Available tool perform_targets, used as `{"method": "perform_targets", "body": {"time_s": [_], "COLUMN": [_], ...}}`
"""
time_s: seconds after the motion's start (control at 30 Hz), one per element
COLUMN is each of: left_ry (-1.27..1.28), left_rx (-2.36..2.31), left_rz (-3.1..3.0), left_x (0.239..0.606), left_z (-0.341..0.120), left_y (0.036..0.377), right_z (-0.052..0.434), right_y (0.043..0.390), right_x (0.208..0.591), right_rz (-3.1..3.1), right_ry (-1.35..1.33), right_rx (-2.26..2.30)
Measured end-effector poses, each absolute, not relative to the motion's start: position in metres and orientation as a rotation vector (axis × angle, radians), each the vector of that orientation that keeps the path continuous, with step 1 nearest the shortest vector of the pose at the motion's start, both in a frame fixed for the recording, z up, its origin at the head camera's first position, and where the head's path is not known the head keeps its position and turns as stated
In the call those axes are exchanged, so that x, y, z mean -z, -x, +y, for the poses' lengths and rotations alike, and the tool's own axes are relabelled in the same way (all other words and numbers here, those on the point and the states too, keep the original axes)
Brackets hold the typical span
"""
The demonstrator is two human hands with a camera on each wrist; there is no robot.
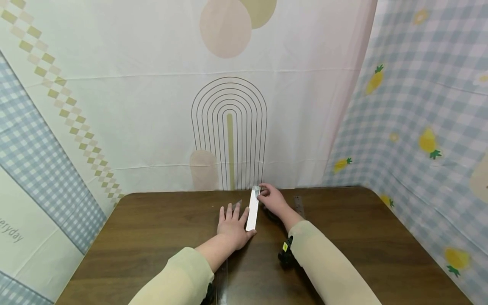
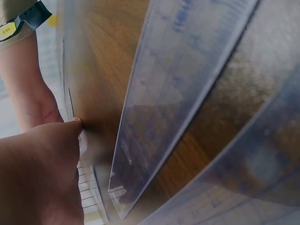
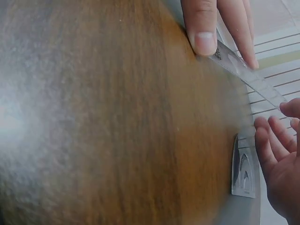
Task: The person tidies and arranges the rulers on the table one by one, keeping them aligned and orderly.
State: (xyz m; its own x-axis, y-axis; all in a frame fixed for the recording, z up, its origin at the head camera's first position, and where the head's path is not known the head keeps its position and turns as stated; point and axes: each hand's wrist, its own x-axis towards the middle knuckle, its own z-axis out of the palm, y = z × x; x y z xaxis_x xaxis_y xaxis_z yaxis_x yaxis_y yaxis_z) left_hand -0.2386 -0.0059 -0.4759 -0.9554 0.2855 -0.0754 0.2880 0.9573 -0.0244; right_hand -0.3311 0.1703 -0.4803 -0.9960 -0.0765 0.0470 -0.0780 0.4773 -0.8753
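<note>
Left hand (image 1: 233, 230) splayed, thumb at shiny strip (image 1: 252, 214); right hand (image 1: 274, 201) pinching far end

Two hands (image 1: 232, 231) (image 1: 272, 201), one white strip (image 1: 252, 214), one table (image 1: 160, 228).

We see a brown wooden table (image 1: 160, 228) with streaky grain and rounded far corners, its surface catching a bright patch of glare. Lying on it we find a clear plastic set square (image 3: 242, 189) near the far edge, a narrow grey ruler (image 1: 299, 205) farther right, and a clear ruler (image 2: 154, 108) with blue markings.
</note>
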Motion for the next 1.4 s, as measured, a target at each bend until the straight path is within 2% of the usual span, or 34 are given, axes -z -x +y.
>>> {"method": "perform_targets", "body": {"time_s": [0.37, 1.4], "left_ry": [-0.424, -0.610], "left_rx": [0.037, 0.004], "left_rz": [3.048, 3.112], "left_x": [0.481, 0.482], "left_z": [-0.004, -0.020], "left_y": [0.242, 0.231], "right_z": [0.165, 0.163], "right_y": [0.330, 0.310], "right_x": [0.487, 0.474], "right_rz": [-2.524, -2.458], "right_ry": [-0.080, 0.009], "right_rx": [-1.924, -2.152]}}
